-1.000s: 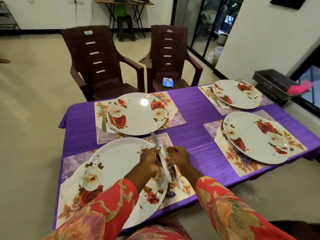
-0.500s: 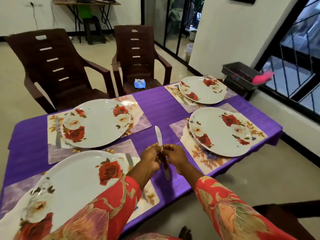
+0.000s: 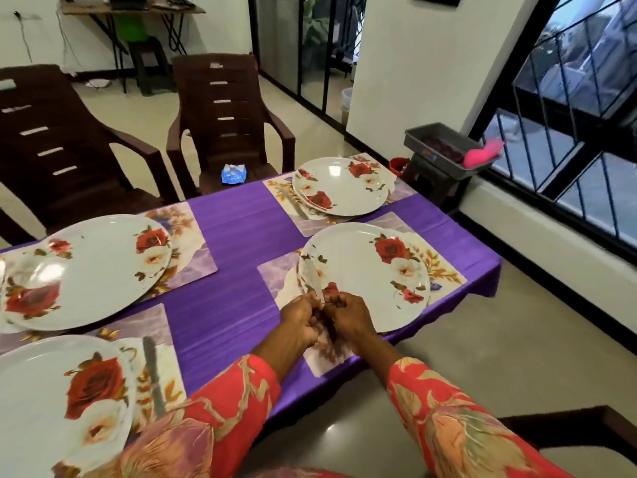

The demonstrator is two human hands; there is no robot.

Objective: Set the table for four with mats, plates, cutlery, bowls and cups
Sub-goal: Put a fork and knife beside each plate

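Observation:
My left hand (image 3: 299,320) and my right hand (image 3: 346,316) are pressed together, both gripping a knife (image 3: 315,282) whose blade sticks up over the left rim of the near right plate (image 3: 365,274). That plate lies on a floral mat (image 3: 444,270). Another knife (image 3: 153,377) rests on the near left mat (image 3: 162,339), beside the near left plate (image 3: 41,408). The far left plate (image 3: 86,267) and the far right plate (image 3: 339,186) each sit on a mat; a knife (image 3: 291,201) lies left of the far right plate.
A purple cloth (image 3: 234,270) covers the table. Two brown plastic chairs (image 3: 227,119) stand on the far side, one with a blue packet (image 3: 234,174) on its seat. A grey tray (image 3: 444,150) with a pink thing sits on a stand by the barred window.
My hands have carried one knife to the right, from the near left setting to the edge of the near right plate. A second knife stays on the near left mat. The view has swung right.

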